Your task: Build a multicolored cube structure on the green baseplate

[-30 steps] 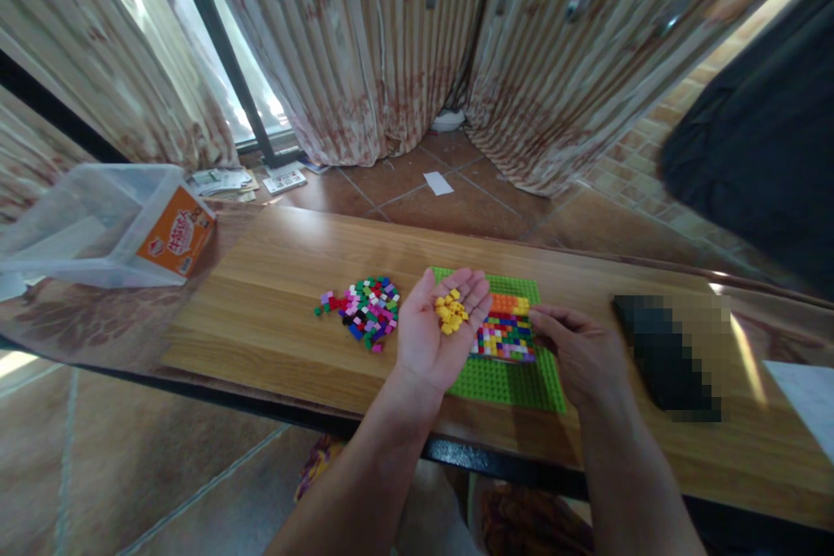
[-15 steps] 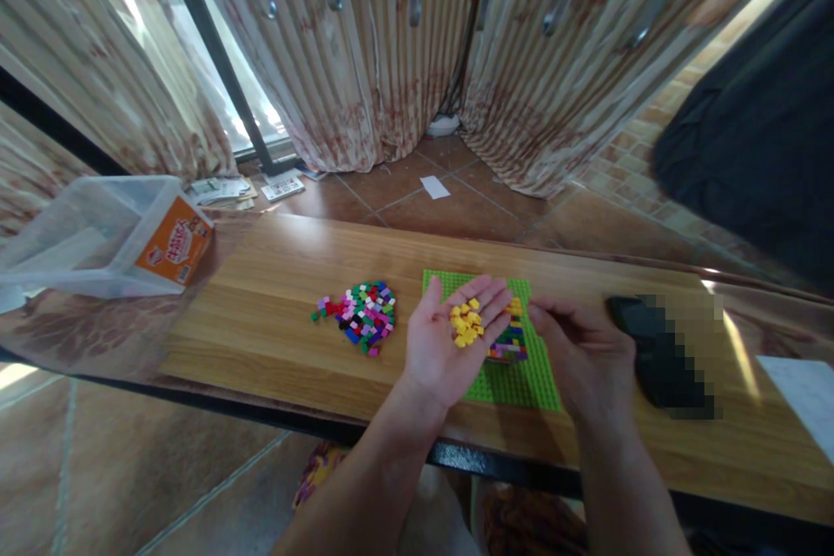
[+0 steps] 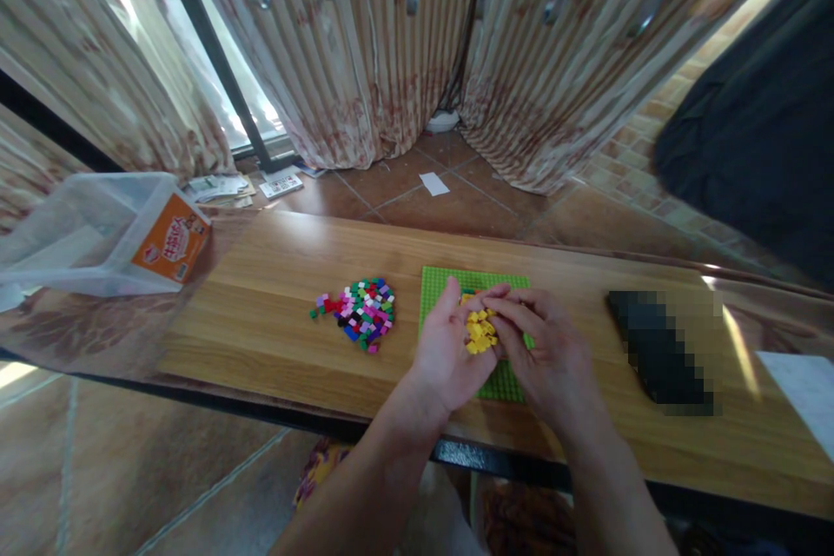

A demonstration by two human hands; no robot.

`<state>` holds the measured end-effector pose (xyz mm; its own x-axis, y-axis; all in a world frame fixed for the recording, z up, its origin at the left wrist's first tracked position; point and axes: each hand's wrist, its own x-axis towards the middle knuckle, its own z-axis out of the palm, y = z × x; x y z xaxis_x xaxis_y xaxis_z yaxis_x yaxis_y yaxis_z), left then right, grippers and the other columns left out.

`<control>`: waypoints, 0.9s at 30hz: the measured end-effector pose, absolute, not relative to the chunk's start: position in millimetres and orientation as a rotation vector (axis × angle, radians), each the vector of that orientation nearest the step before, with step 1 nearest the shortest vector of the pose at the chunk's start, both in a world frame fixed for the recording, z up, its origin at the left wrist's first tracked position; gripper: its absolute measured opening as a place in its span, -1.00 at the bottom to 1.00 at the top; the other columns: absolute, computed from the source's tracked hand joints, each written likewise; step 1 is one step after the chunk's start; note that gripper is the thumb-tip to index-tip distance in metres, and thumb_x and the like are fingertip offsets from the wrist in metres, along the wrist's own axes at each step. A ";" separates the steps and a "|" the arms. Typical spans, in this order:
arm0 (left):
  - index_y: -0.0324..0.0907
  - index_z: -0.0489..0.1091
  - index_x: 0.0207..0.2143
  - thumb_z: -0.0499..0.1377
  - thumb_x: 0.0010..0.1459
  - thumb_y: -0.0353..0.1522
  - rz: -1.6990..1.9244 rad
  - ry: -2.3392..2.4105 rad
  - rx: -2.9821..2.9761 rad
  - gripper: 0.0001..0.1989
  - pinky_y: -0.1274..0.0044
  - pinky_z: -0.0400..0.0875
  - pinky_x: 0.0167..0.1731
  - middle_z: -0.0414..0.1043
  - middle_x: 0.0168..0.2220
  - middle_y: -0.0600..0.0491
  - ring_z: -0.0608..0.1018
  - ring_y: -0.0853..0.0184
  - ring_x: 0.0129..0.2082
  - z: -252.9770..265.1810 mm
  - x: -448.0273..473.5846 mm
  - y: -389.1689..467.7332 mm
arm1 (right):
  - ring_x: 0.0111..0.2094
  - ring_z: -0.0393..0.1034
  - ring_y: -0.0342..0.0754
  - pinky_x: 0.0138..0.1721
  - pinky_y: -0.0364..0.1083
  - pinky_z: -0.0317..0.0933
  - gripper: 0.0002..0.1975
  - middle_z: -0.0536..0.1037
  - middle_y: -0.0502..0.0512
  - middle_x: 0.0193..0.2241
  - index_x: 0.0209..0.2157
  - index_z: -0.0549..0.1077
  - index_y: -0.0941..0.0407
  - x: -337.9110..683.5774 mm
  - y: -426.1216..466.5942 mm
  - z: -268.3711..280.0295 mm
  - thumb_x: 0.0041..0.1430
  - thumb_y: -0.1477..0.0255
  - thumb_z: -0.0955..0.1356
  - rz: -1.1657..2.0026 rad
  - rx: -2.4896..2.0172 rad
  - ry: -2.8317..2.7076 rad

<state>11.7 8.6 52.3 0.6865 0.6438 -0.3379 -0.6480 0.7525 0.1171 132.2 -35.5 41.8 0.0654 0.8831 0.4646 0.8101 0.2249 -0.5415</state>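
My left hand (image 3: pixel 446 352) is turned palm up above the green baseplate (image 3: pixel 431 280), cupping a small heap of yellow toy bricks (image 3: pixel 480 332). From the right, my right hand (image 3: pixel 551 352) reaches over that palm. Its thumb and fingertips are drawn together at the heap's upper right edge; whatever is between them is too small to make out. Both hands cover most of the baseplate and nearly all of the coloured bricks built on it.
Loose mixed-colour bricks (image 3: pixel 368 313) lie in a pile on the wooden table (image 3: pixel 261 321). A clear plastic box (image 3: pixel 91 278) with an orange label stands at the far left. Right of my hands are a black object (image 3: pixel 651 347), partly pixelated, and a white sheet (image 3: pixel 801 391).
My right hand has moved left, from beside the baseplate to the yellow bricks in my left palm. The left hand's fingers have curled slightly, and the hand sits a little further right.
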 end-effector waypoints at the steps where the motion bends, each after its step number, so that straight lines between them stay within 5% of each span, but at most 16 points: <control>1: -0.33 0.49 -0.22 -0.08 0.29 -0.07 0.722 0.365 -0.008 -0.46 0.53 0.41 -0.22 0.50 -0.30 -0.13 0.55 0.32 -0.31 51.9 11.8 8.6 | -0.11 0.40 0.01 -0.08 0.05 0.34 -0.78 0.50 0.15 -0.17 -0.14 0.53 0.04 131.9 -35.4 42.0 0.27 0.41 0.28 0.124 -1.575 -1.721; 11: -0.38 0.49 -0.18 0.00 0.26 -0.11 0.846 0.446 0.044 -0.50 0.39 0.31 0.09 0.50 -0.06 -0.29 0.50 0.12 0.05 56.6 0.9 17.0 | -0.33 0.52 -0.03 -0.27 -0.03 0.41 -0.73 0.62 0.11 -0.33 -0.20 0.56 0.10 160.1 -39.8 35.0 0.11 0.26 0.38 0.352 -1.716 -1.066; 27: -0.38 0.49 -0.27 -0.01 0.28 -0.15 0.937 0.457 0.029 -0.54 0.36 0.29 0.14 0.51 -0.09 -0.27 0.48 0.11 0.07 56.5 -5.3 23.3 | -0.44 0.50 0.00 -0.35 -0.05 0.37 -0.74 0.61 0.11 -0.47 -0.39 0.57 0.13 166.7 -38.2 32.7 -0.06 0.24 0.41 0.513 -1.953 -1.146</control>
<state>-5.3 23.3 56.5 0.5042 0.7821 -0.3663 -0.7698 0.5992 0.2198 166.7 -38.2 32.7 0.5081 0.8600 0.0479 0.5370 -0.2728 -0.7983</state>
